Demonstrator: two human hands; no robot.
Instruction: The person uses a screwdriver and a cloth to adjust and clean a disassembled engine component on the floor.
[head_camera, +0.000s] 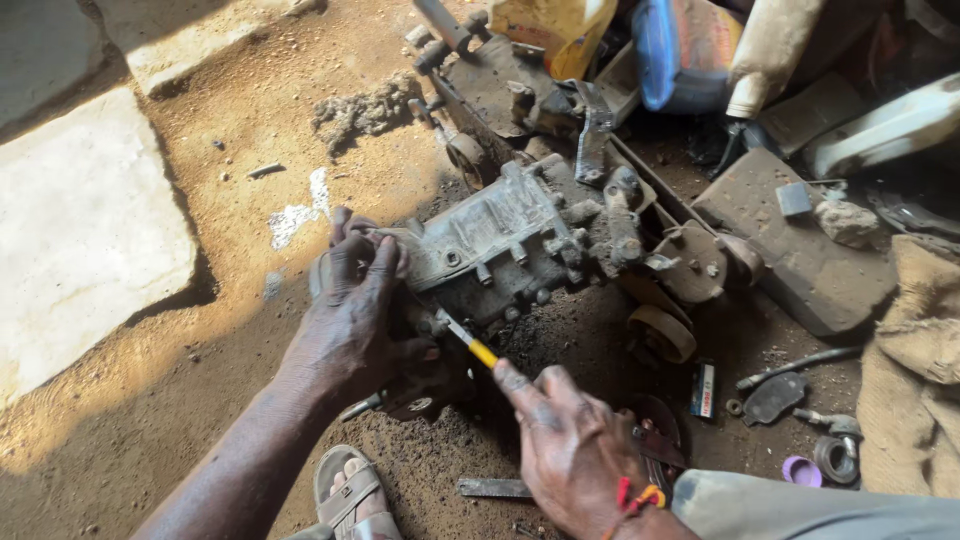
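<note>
Left hand (352, 300) clamps one grimy metal pump body (500, 245); right hand (570, 445) pinches one yellow-handled screwdriver (470, 342), its tip just beside the left thumb

You see a cast metal engine part (500, 245) at centre frame, dull grey, rough and caked with grime. The screwdriver (470, 342) has a glossy yellow plastic handle. The floor (200, 380) is matt, gritty dirt. Coarse burlap cloth (915, 370) lies at right.

the engine part (520, 240) is dull grey, the screwdriver (478, 348) handle yellow, the jug (683, 50) blue, the cap (800, 470) purple, the ground (200, 400) sandy brown.
</note>
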